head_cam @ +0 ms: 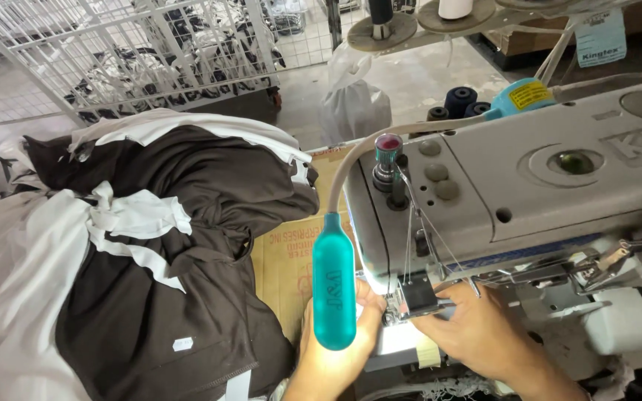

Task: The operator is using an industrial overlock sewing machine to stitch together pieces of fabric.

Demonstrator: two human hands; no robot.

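Working both hands at the needle of the sewing machine (pixel 514 186), I judge the stitching barely begun. My left hand (pixel 336 349) lies flat, fingers spread, behind the teal lamp (pixel 334 286); my right hand (pixel 477 327) pinches near the presser foot (pixel 414 293). Dark garments (pixel 172 245) wait piled alongside.

Pile of dark brown and white cloth (pixel 165 245) fills left half of frame, white strips lying across the brown. White wire cage (pixel 150 52) upper left, more dark and white fabric inside. Cardboard sheet (pixel 291 252) centre, partly under the pile. White plastic bag (pixel 351 104) top centre on the concrete floor (pixel 425 74). Dark blue thread cones (pixel 461 100) upper right. Thread stand discs (pixel 410 22) along top edge, one with a white spool (pixel 455 7).
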